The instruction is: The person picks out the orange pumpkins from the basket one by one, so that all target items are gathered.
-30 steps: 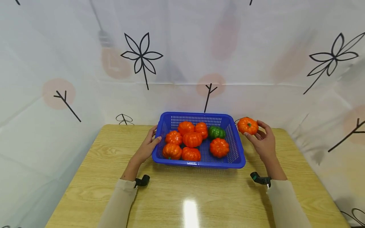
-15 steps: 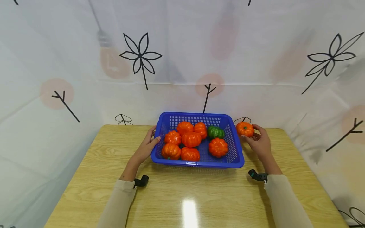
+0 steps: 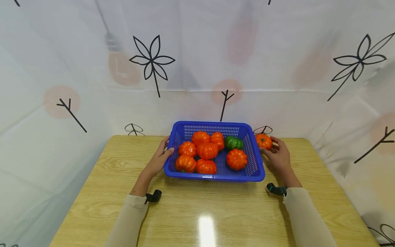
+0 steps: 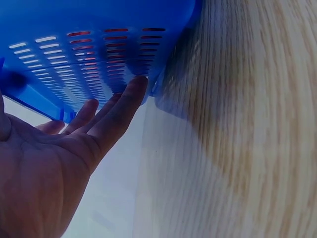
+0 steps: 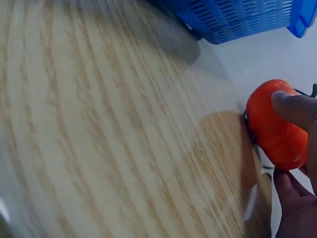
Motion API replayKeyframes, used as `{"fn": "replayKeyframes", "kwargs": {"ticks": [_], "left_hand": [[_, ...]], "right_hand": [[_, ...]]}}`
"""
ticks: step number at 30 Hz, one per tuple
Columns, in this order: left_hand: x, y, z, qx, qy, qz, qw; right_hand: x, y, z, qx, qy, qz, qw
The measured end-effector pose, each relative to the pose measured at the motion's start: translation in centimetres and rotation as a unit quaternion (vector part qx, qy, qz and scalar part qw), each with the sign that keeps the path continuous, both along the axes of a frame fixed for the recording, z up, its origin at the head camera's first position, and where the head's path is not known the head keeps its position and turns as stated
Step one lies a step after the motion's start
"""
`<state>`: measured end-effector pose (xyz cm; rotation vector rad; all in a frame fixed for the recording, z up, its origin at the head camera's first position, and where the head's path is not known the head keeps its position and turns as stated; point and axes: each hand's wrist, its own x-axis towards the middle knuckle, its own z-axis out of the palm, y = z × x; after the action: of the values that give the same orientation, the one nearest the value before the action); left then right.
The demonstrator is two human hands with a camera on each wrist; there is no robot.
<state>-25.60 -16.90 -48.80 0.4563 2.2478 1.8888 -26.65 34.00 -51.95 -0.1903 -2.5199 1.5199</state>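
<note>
A blue perforated plastic basket (image 3: 213,178) stands on the wooden table, holding several orange ribbed pumpkins (image 3: 207,151) and a dark green one (image 3: 234,143). My left hand (image 3: 158,159) grips the basket's left side, thumb on the rim. In the left wrist view its fingers (image 4: 114,119) lie against the slotted outer wall (image 4: 99,15). Just right of the basket, my right hand (image 3: 279,156) holds another orange pumpkin (image 3: 263,141) between thumb and fingers. The right wrist view shows this pumpkin (image 5: 272,126) near the table edge, its green stem pointing away from the tabletop; contact with the table is unclear.
The wood-grain table (image 3: 185,212) extends in front and to both sides of the basket. Behind it hangs a pale cloth (image 3: 197,68) with printed flowers, close to the basket's back rim. Black cameras (image 3: 154,196) sit on both wrists.
My right hand has moved left and lower with the pumpkin, bringing it beside the basket's right rim. The left hand and the basket stay in place.
</note>
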Motion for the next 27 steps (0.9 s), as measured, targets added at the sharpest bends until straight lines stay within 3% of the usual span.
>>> {"fn": "replayKeyframes", "kwargs": {"ticks": [17,22,27], "left_hand": [[0.0,0.0,-0.1,-0.003,-0.006,-0.004,1.0000],[-0.1,0.0,-0.1,0.001,-0.005,-0.008,1.0000],[0.0,-0.1,-0.1,0.000,-0.008,-0.009,0.9999]], "right_hand": [[0.1,0.5,0.0,0.037,-0.002,0.010,0.9993],[0.5,0.7,0.0,0.049,0.013,0.019,0.9985],[1.2,0.7,0.2,0.067,0.043,0.002,0.9968]]}}
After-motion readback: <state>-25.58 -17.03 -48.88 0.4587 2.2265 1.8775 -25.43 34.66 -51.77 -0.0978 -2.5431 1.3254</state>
